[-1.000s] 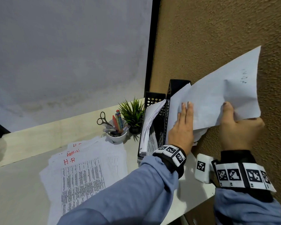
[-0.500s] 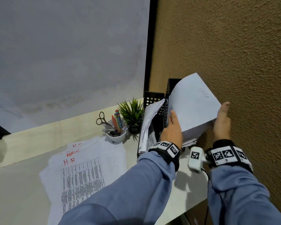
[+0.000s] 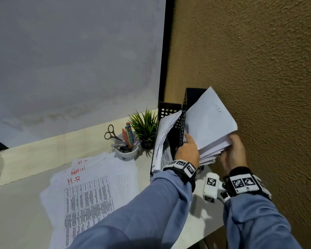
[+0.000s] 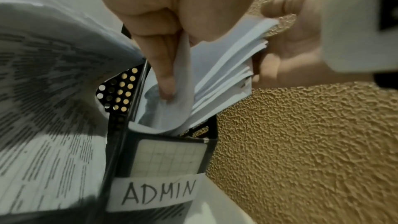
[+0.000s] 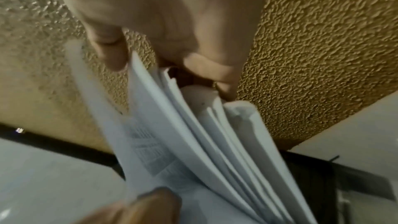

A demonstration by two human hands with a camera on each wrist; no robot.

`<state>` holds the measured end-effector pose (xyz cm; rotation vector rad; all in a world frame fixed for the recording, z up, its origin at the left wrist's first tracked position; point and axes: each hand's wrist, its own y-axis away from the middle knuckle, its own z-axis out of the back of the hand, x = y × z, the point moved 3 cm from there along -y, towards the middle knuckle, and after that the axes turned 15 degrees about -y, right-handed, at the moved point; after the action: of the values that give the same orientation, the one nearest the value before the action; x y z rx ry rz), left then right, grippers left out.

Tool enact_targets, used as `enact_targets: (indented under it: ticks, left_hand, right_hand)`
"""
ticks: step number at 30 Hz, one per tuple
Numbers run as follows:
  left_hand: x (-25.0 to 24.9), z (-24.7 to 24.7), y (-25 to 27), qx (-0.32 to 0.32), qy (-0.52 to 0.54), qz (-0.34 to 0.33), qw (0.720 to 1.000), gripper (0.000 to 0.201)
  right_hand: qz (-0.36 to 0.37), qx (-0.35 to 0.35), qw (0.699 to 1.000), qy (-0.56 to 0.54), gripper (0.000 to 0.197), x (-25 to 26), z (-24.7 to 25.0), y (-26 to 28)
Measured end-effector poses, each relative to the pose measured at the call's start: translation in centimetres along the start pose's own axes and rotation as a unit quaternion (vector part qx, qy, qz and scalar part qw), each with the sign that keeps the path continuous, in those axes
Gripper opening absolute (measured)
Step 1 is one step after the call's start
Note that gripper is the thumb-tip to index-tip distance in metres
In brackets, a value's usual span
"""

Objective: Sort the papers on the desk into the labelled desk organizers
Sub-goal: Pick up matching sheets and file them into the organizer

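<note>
Against the wall, my right hand (image 3: 232, 153) pinches the sheets (image 3: 207, 128) in the ADMIN organizer (image 4: 167, 156), holding them aside. My left hand (image 3: 188, 153) has fingers (image 4: 163, 67) curled between sheets, parting a gap so the new one slides in.

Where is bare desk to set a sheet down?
Bare desk lies left of the paper pile, toward the back edge; a smaller patch sits between the left sleeve and the right wrist. It is crowded around the cup, plant and organizers.

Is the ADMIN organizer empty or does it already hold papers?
It holds papers: a fanned stack of sheets stands inside the ADMIN organizer, sticking out above its rim.
</note>
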<state>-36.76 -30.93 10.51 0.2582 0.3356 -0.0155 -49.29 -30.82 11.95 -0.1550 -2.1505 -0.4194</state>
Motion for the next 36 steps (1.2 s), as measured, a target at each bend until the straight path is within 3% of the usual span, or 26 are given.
enact_targets:
  ticks: [2, 6, 9, 12, 16, 18, 21, 24, 26, 29, 31, 34, 36]
  left_hand:
    - [0.1, 0.1, 0.1, -0.008, 0.037, 0.020, 0.999, 0.068]
    - [-0.5, 0.7, -0.1, -0.038, 0.038, 0.021, 0.998, 0.057]
    - [-0.6, 0.7, -0.3, -0.029, 0.007, 0.008, 1.000, 0.059]
    - [-0.3, 0.1, -0.2, -0.035, -0.002, -0.010, 0.999, 0.063]
    - [0.3, -1.9, -1.0, 0.003, 0.019, -0.027, 0.999, 0.071]
    - [0.5, -2.8, -1.1, 0.032, 0.032, -0.018, 0.999, 0.079]
    - [0.3, -3.2, -1.1, 0.038, 0.050, -0.015, 0.998, 0.087]
    - [0.4, -2.9, -1.1, 0.045, 0.053, -0.027, 0.997, 0.081]
    - [0.7, -2.5, -1.1, 0.038, 0.058, -0.037, 0.997, 0.078]
    - [1.2, -1.7, -0.6, 0.030, 0.059, -0.058, 0.996, 0.081]
    - [1.5, -1.0, 0.5, 0.014, 0.052, -0.088, 0.995, 0.078]
    - [3.3, 0.6, 3.4, -0.039, 0.081, -0.142, 0.986, 0.057]
    - [6.0, 1.5, 6.0, -0.081, 0.146, -0.154, 0.974, 0.041]
  right_hand:
    - [0.026, 0.006, 0.996, 0.083, 0.009, -0.4, 0.0, 0.3]
    - [0.096, 0.010, 0.969, 0.227, 0.036, -1.2, -0.8, 0.1]
    - [0.111, -0.019, 0.947, 0.299, 0.026, -0.9, -1.4, -0.6]
    - [0.171, -0.003, 0.931, 0.323, 0.006, 0.9, -2.7, -0.6]
    - [0.226, 0.001, 0.891, 0.395, 0.033, 2.8, -3.7, -0.3]
    - [0.212, 0.013, 0.868, 0.449, 0.040, 2.6, -4.1, 0.4]
    - [0.203, 0.043, 0.851, 0.482, 0.070, 1.5, -3.9, 1.3]
    - [0.214, 0.061, 0.829, 0.514, 0.070, 0.4, -3.9, 1.3]
    - [0.197, 0.050, 0.829, 0.521, 0.066, -0.1, -3.7, 1.2]
    - [0.229, -0.006, 0.845, 0.483, 0.064, 0.4, -3.3, 1.0]
    - [0.203, 0.009, 0.844, 0.496, 0.062, 0.1, -3.0, 0.8]
    - [0.191, 0.002, 0.862, 0.470, 0.065, 0.1, -2.8, 0.7]
    - [0.240, -0.030, 0.870, 0.429, 0.067, 0.9, -3.2, 1.4]
